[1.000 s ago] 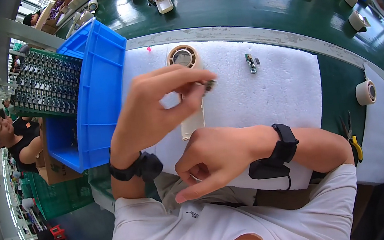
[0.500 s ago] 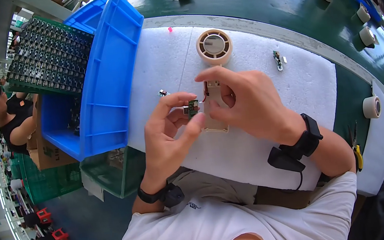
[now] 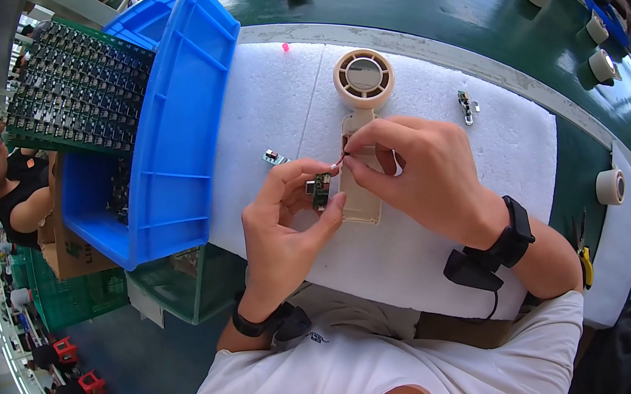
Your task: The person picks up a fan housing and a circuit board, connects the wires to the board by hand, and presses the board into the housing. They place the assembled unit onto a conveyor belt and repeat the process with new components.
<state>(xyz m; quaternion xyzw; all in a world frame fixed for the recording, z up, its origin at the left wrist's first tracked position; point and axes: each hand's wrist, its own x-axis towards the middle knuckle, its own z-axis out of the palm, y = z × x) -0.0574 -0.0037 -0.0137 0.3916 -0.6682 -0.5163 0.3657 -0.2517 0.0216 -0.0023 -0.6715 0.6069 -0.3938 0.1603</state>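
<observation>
My left hand (image 3: 283, 213) holds a small green circuit board (image 3: 321, 191) between thumb and fingers. Pinched in my right hand (image 3: 425, 170) are thin wires (image 3: 342, 161), dark and red, just above the board's right side. Beneath my hands lies a cream handheld fan, its round grille (image 3: 364, 79) pointing away from me and its opened handle shell (image 3: 362, 205) toward me. My right hand covers part of that handle. Where the wires end is too small to tell.
White foam sheet (image 3: 434, 253) covers the work surface. Loose boards lie left (image 3: 274, 157) and right (image 3: 466, 107) of the fan. A blue bin (image 3: 187, 126) with a stack of board panels (image 3: 82, 88) stands left. Yellow-handled pliers (image 3: 587, 265) lie right; a person (image 3: 15, 189) is beyond the bin.
My right thumb and fingers have closed on the wires, where before they were spread over the handle. The board in my left hand has shifted slightly nearer me.
</observation>
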